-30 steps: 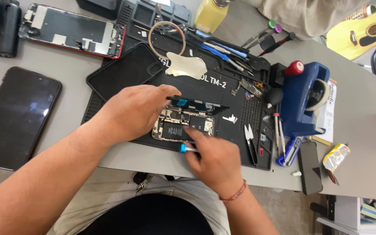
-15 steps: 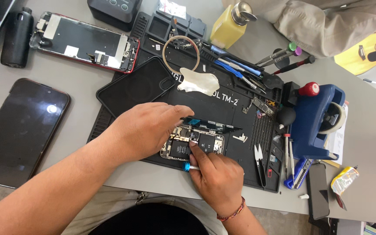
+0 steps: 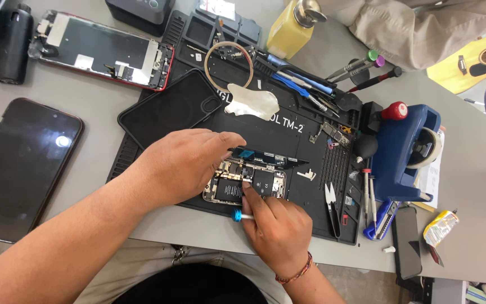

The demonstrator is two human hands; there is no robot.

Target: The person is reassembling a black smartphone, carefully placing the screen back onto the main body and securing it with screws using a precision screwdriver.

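- Left hand [image 3: 184, 163] lies flat on the opened phone [image 3: 246, 183], grip spread, steadying it on the black mat [image 3: 288, 135].
- Right hand [image 3: 277, 225], grip closed on a blue-capped screwdriver [image 3: 242, 215], tip in the phone.
- Risk: tip slipping onto the board; phone shifting if the left hand lifts.

Bare mat [image 3: 288, 138] beyond opened phone [image 3: 243, 183]

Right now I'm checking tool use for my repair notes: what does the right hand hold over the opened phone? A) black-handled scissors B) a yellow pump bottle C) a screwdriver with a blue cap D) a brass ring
C: the right hand grips a thin screwdriver with a blue cap, its tip pointing into the opened phone.
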